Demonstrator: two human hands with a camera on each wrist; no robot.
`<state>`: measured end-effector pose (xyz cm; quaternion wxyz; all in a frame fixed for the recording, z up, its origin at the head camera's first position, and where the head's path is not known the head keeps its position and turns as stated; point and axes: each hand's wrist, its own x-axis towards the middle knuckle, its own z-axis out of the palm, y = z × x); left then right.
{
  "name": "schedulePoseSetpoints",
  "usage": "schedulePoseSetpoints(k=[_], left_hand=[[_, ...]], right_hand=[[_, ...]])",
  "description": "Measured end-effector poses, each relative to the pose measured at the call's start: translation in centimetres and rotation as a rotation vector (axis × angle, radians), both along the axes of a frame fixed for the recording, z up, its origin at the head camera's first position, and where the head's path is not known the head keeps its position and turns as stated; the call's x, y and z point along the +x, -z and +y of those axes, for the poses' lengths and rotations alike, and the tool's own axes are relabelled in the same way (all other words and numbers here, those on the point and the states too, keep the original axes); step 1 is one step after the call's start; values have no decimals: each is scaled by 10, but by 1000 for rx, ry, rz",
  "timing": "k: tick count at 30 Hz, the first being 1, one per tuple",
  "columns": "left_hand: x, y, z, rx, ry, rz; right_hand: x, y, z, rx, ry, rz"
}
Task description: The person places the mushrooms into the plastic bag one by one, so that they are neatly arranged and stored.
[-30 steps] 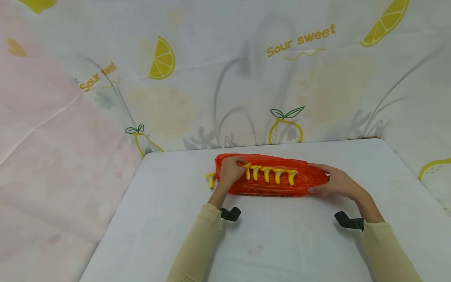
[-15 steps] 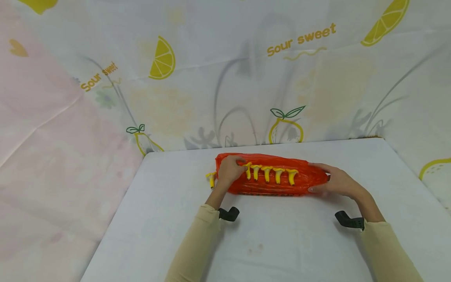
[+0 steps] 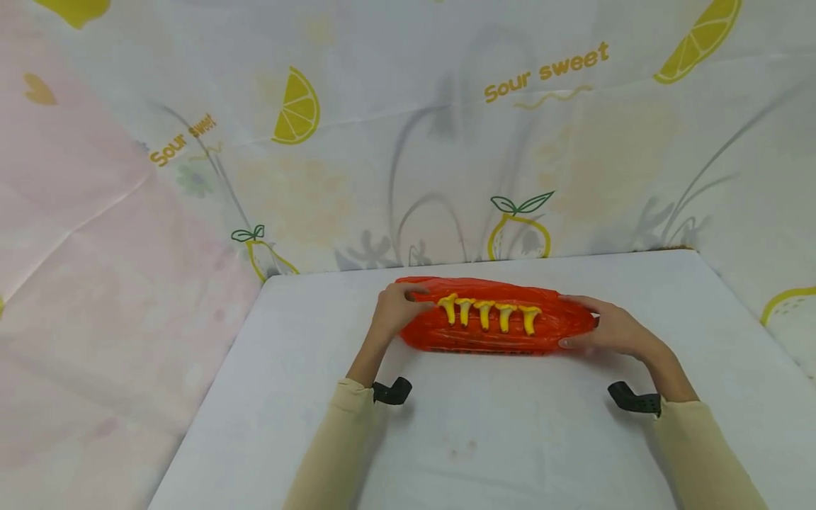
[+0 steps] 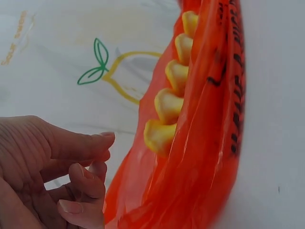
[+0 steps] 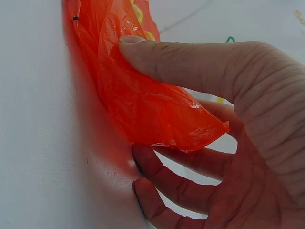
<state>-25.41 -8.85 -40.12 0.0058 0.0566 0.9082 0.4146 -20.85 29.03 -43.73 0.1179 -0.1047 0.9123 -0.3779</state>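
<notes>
A red plastic bag (image 3: 491, 340) with black lettering along its near side lies lengthwise near the back of the table. Several yellow, trumpet-shaped mushrooms (image 3: 485, 315) are lined up on top of it, caps toward the back. My left hand (image 3: 398, 308) is over the bag's left end, just left of the row. In the left wrist view its thumb and fingers (image 4: 90, 186) are loosely curled, with nothing visible between them, apart from the nearest mushroom (image 4: 159, 138). My right hand (image 3: 608, 329) holds the bag's right end, thumb on top and fingers behind and below.
The white table (image 3: 497, 439) reaches toward me, its back edge close behind the bag. A lemon-print cloth (image 3: 408, 142) hangs beyond it, with a pinkish part (image 3: 95, 319) at left. Black wrist mounts (image 3: 392, 391) sit at both cuffs.
My left hand has drawn back leftward from the leftmost mushroom of the row, which now shows fully. The single mushroom left of the bag is now hidden behind my hand. The right hand keeps its hold.
</notes>
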Motion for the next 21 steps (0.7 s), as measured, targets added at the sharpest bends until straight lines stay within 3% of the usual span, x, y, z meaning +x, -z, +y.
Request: schedulePoseSetpoints(k=[6, 13, 21], left_hand=[[3, 2, -15, 24, -7, -34], [3, 5, -32, 47, -50, -27], [3, 6, -49, 4, -93, -23]], right_hand=[[0, -1, 0, -6, 1, -14], [0, -1, 0, -10, -1, -23], [1, -2, -1, -8, 0, -19]])
